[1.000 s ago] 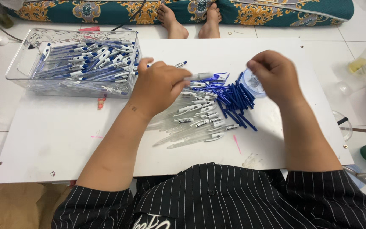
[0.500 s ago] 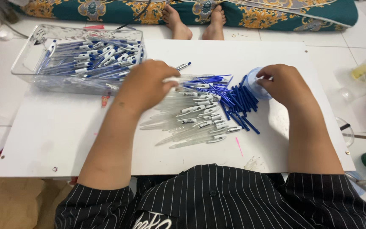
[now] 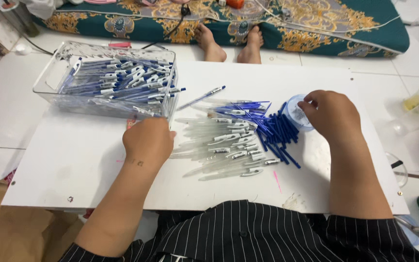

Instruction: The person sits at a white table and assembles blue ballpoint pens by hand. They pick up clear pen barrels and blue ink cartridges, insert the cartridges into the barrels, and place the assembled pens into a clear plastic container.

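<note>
1. Left hand (image 3: 149, 140): curled knuckles-up on the white table (image 3: 73, 160), just beside the clear pen barrels (image 3: 219, 145); whether it pinches anything cannot be told.
2. Right hand (image 3: 333, 116): fingers closed down onto the small round container (image 3: 294, 111), next to the blue refills (image 3: 277, 131).
3. Clear bin (image 3: 107, 82) of finished pens stands near the left hand.
4. Risk: loose barrels may roll off the near edge if a forearm sweeps them.

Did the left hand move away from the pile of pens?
Yes. The left hand slid left off the clear pen barrels, toward the corner of the clear bin.
</note>
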